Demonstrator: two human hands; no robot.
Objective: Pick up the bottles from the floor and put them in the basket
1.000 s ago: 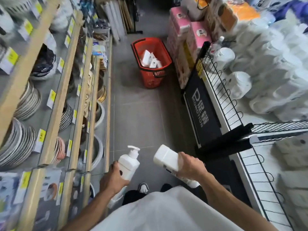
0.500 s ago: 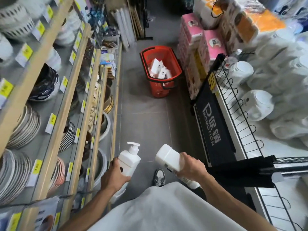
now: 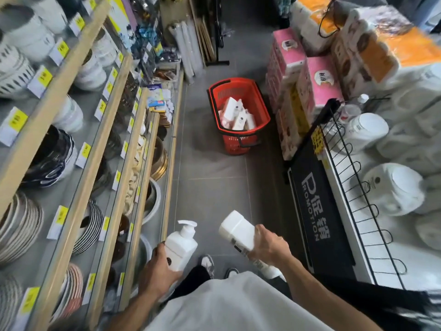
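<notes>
My left hand (image 3: 157,266) has its grip wrapped round an upright pump bottle (image 3: 180,246). My right hand (image 3: 269,247) clasps a second bottle (image 3: 235,229), base pointing forward. I judge both are carried ready for the red basket (image 3: 235,145), far ahead on the aisle floor (image 3: 214,192).

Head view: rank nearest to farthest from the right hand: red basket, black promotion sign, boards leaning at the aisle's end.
1. Black promotion sign, just right of the right hand.
2. Red basket, ahead on the floor mid-aisle.
3. Leaning boards, beyond the basket at the far end.
</notes>
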